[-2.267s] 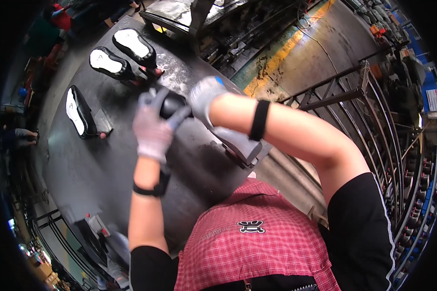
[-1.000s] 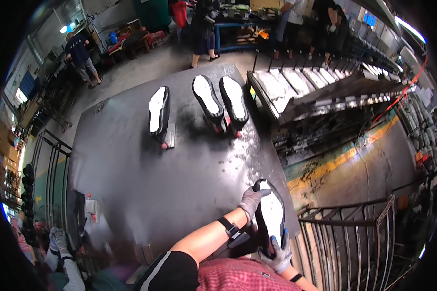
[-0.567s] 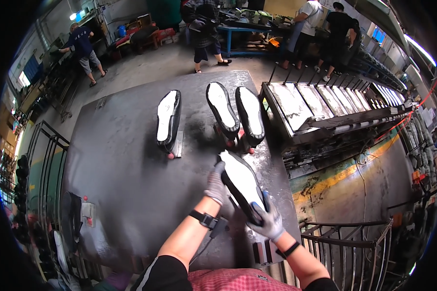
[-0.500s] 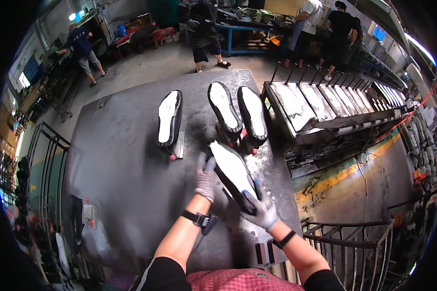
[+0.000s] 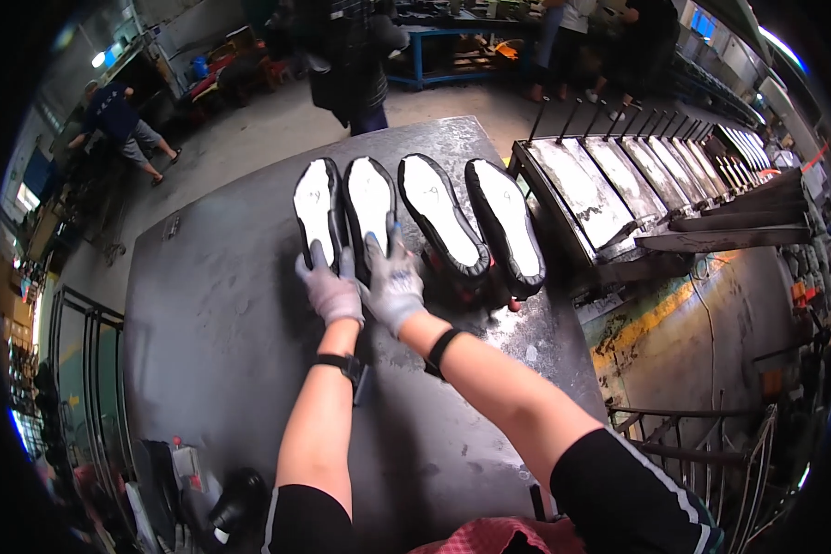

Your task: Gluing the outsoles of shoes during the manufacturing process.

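Four black shoe uppers on lasts lie sole-up in a row on the dark metal table point(image 5: 222, 342), white insole boards facing me. My gloved left hand point(image 5: 331, 288) grips the heel of the leftmost shoe point(image 5: 316, 196), with fingers on both sides. My gloved right hand point(image 5: 397, 284) has its fingers round the heel end of the second shoe point(image 5: 369, 192), standing close beside the first. To the right, untouched, are the third shoe point(image 5: 439, 208) and the fourth shoe point(image 5: 506, 222); a red knob shows below the fourth. My hands hide both gripped heels.
Right of the table stands a metal rack point(image 5: 609, 185) with pale slanted plates and upright rods. Black shoes point(image 5: 235, 503) sit low at the near left. One person point(image 5: 346, 65) stands just past the far edge; another person point(image 5: 115, 125) is at far left. Metal rails point(image 5: 702, 452) flank the near right.
The shoe held between my hands has moved left and away from me, into the row beside the leftmost shoe. Both hands moved with it; the left now grips the leftmost shoe. The person ahead came nearer.
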`<state>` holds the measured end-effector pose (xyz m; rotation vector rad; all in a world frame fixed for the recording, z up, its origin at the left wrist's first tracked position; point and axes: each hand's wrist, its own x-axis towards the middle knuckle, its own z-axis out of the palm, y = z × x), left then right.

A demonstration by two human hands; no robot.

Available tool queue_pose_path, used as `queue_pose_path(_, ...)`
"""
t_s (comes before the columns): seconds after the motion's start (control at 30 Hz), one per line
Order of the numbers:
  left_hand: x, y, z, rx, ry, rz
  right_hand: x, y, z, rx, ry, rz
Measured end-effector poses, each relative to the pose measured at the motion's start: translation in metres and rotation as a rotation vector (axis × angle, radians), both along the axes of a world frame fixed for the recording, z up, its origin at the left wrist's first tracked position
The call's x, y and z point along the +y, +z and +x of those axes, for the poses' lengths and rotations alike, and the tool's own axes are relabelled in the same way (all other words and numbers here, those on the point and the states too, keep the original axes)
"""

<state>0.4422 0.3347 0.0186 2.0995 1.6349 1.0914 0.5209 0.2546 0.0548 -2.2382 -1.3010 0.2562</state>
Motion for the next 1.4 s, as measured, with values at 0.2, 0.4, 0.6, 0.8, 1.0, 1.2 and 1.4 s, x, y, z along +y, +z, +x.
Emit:
queue_pose_path(0.2,0.117,0.004,0.056,0.093,-0.307,-0.307,0.056,0.015,0.076,0.158,0.088,-0.122)
queue_pose_path(0.4,-0.049,0.032,0.077,-0.206,-0.468,-0.008,-0.110,0.019,0.068,-0.249,0.233,0.407)
queue_pose_path(0.6,-0.144,-0.002,0.132,-0.112,-0.504,0.068,-0.183,-0.005,0.143,-0.252,-0.057,0.048)
queue_pose_path(0.8,-0.107,-0.022,0.171,-0.122,-0.506,0.177,-0.135,-0.024,0.161,-0.325,-0.122,0.066)
queue_pose_path(1.0,0.013,-0.012,0.203,-0.031,-0.559,-0.064,-0.029,0.000,0.193,-0.233,-0.097,-0.086)
queue_pose_path(1.2,-0.106,-0.026,0.122,-0.598,-0.567,-0.301,-0.026,-0.065,0.206,-0.003,0.038,0.200)
queue_pose_path(1.4,-0.191,-0.064,-0.147,-0.970,0.037,-0.304,-0.177,-0.082,0.119,0.096,0.278,0.148)
